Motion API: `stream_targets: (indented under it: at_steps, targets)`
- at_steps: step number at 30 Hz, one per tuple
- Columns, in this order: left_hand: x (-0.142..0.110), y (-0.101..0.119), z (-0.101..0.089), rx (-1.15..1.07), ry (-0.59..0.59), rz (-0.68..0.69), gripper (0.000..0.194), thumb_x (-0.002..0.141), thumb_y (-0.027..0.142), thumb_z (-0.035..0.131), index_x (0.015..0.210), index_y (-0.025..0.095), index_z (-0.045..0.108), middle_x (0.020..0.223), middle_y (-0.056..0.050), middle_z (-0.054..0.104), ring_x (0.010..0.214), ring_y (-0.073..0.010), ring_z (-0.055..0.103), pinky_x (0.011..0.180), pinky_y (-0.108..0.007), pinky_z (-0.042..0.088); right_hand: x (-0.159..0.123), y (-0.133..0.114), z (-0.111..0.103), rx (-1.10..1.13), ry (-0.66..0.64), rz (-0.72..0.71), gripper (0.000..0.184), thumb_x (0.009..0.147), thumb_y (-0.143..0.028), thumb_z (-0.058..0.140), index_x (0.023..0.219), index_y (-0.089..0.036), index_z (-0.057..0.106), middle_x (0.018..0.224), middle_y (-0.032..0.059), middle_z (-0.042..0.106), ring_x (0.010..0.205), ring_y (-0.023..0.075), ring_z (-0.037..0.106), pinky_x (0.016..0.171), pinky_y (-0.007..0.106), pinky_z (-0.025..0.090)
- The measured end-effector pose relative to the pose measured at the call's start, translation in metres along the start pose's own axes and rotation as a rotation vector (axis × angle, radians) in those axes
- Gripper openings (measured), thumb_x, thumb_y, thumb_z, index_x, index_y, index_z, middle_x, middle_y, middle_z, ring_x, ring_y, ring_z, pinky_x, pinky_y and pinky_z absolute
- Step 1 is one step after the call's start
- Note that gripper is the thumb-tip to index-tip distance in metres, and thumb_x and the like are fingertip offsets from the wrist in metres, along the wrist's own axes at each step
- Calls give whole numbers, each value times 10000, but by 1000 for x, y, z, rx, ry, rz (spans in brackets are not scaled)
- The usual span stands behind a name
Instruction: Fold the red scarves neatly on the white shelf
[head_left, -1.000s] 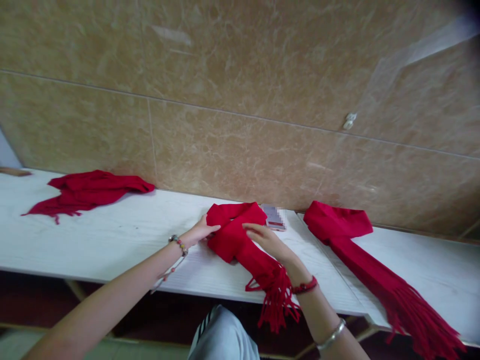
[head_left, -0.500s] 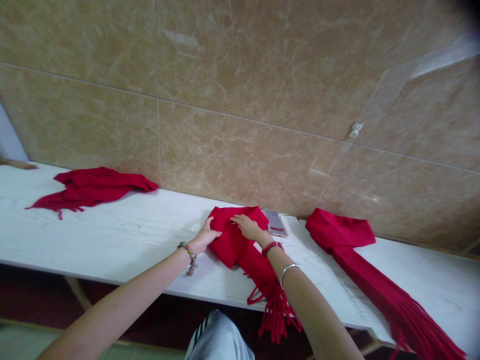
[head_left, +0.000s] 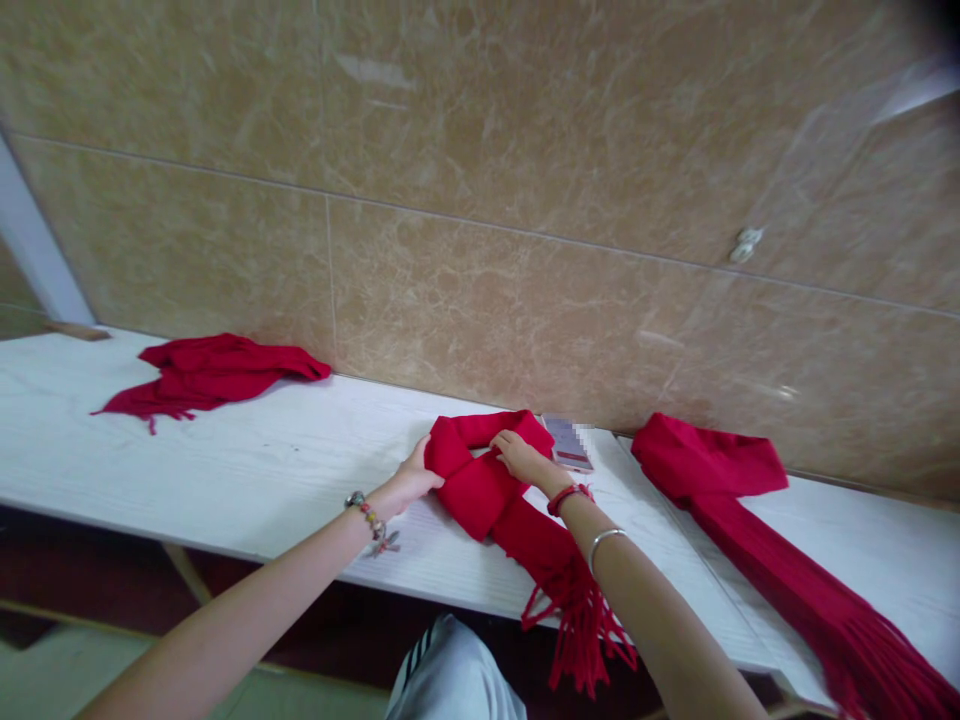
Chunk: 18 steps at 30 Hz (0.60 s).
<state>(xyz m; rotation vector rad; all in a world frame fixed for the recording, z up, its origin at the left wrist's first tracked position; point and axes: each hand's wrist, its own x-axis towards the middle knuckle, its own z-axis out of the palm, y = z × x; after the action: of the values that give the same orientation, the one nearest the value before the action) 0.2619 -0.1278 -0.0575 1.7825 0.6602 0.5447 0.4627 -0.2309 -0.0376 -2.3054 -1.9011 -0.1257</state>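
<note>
A red fringed scarf point(head_left: 472, 500) lies looped on the white tabletop, with a gap showing through the loop. Its fringed end hangs over the front edge. My left hand point(head_left: 411, 478), wearing a beaded bracelet, grips the loop's left side. On the right part of the loop, my right hand point(head_left: 523, 460) has its fingers curled on the cloth by the gap; a red band and a silver bangle are on that arm. A phone point(head_left: 564, 440) lies just behind the scarf, its screen partly blurred out.
A second red scarf point(head_left: 225, 375) lies crumpled at the left against the tiled wall point(head_left: 480, 300). Another looped red scarf point(head_left: 712, 460) is at the right, its fringe reaching the front edge. The white table point(head_left: 300, 480) has a seam right of the phone. My knee point(head_left: 454, 670) is below.
The loop has opened, so a gap now shows in it. My right hand's fingers have gone from lying stretched over the cloth to curling at the gap. The view has shifted slightly left.
</note>
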Motion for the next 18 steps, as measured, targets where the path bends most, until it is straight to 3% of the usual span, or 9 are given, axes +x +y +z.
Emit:
stream_targets:
  at_steps: [3,5,8,11,14,18]
  targets:
    - [-4,8,0,348,160,117,804,676,113,576,1396,181,226,1271,-149,439,1050,-233,517,853,-321,429,-27,-25,-4,50,171,85,398,854,-172,426,1250,-128,445,1250,155,470,1179,244,412,912,375,410]
    - [-6,14,2,564,207,220,667,766,198,533,1381,158,276,1375,-178,304,1196,-273,405,961,-384,355,-54,-40,-4,124,224,122,439,859,-237,438,1285,-131,418,1220,161,492,1137,244,453,932,390,394]
    - [-7,16,9,760,21,350,535,851,375,459,1351,214,358,1464,-131,170,1329,-329,162,1036,-486,216,-96,-59,-1,100,50,197,539,836,-368,491,1320,-149,401,1152,168,535,1033,270,527,862,404,435]
    - [-7,11,19,834,-253,299,513,859,479,410,1350,343,346,1489,-69,132,1325,-416,3,991,-637,96,-122,-73,3,-60,-26,273,549,844,-430,465,1346,-222,385,1203,176,516,1067,310,506,842,450,434]
    - [-3,6,25,862,-326,216,499,872,508,351,1356,393,305,1494,-64,99,1307,-447,-56,937,-699,31,-136,-83,2,-166,-42,276,534,864,-435,421,1363,-258,355,1375,176,371,1209,364,379,894,525,379]
    - [6,5,24,877,-374,146,534,857,543,351,1365,399,274,1500,-51,56,1299,-446,-99,929,-703,18,-152,-87,-7,-131,-166,173,480,886,-342,395,1359,-356,321,1461,86,247,1296,402,218,920,632,289]
